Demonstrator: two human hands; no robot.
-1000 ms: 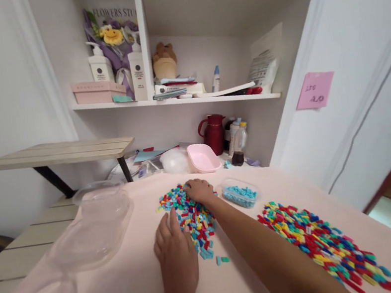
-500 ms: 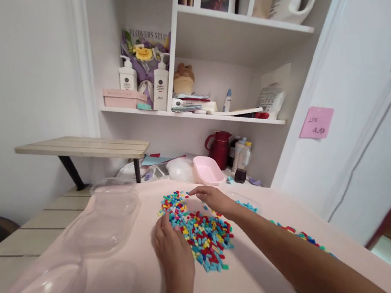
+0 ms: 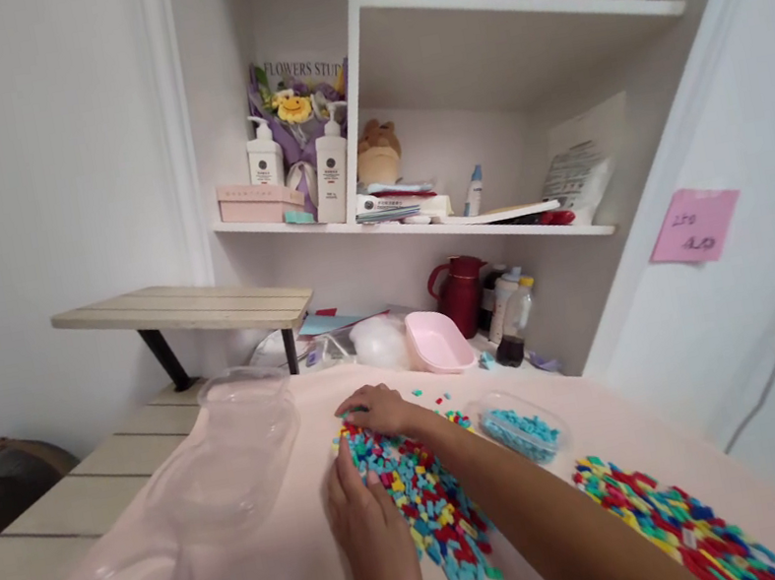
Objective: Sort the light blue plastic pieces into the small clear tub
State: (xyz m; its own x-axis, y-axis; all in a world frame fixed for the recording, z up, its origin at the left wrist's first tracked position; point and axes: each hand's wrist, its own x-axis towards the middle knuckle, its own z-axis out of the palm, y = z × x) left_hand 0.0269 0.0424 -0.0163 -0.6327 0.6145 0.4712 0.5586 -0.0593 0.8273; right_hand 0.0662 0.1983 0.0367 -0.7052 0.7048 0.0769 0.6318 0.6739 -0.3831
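A pile of small colourful plastic bricks (image 3: 438, 511) lies on the pink tabletop between and in front of my hands. My left hand (image 3: 370, 523) rests along the pile's left edge, fingers stretched out and thumb apart. My right hand (image 3: 377, 412) reaches over the pile's far end, palm down, with its fingers extended to the left and touching the bricks there. Its forearm hides part of the pile. Right of that forearm, a clear plastic tub (image 3: 521, 431) holds light blue bricks.
A second, larger spread of mixed bricks (image 3: 675, 519) lies at the right. Clear empty trays (image 3: 239, 466) stand along the left side. At the back are a pink basin (image 3: 440, 343), a red jug (image 3: 462, 297) and bottles (image 3: 515, 322), below a white shelf (image 3: 482, 230).
My right hand has swept leftward across the far end of the pile, bringing bricks closer to my left hand. The pile has lengthened towards me. The camera view has shifted.
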